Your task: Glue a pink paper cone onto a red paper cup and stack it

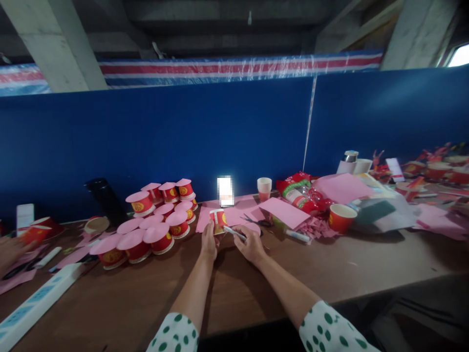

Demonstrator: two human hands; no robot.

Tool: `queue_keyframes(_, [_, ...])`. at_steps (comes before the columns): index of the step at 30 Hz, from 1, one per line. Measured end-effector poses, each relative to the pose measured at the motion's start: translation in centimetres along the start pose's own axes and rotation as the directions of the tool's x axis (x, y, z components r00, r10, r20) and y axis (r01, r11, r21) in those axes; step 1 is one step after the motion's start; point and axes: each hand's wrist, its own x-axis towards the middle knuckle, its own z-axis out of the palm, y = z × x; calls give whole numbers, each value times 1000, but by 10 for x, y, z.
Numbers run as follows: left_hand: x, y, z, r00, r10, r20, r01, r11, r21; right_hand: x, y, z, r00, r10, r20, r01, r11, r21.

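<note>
Head view: your left fingers [208, 235] grip the red paper cup [219, 218], just left of your right fingers [250, 236], which pinch a white pen-like tube [230, 231]; brace the cup without denting it, guiding the tube lightly

It's dim in here, darkest up under the ceiling [220, 29]. A white opening [459, 56] glares at far right, and a sheen lies across the blue partition [414, 105]. The upright panel [226, 191] is blown out and blocky. Shadows under the left hand [208, 242] are soft. Toward the edges, pillars [54, 44] lean and cups [437, 171] smear.
</note>
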Motion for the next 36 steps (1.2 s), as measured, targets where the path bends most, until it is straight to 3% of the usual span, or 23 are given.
queue_keyframes(36, [1,-6,0,998,66,-3,-65,993,96,1,-2,-2,1000,6,7,-6,1000,22])
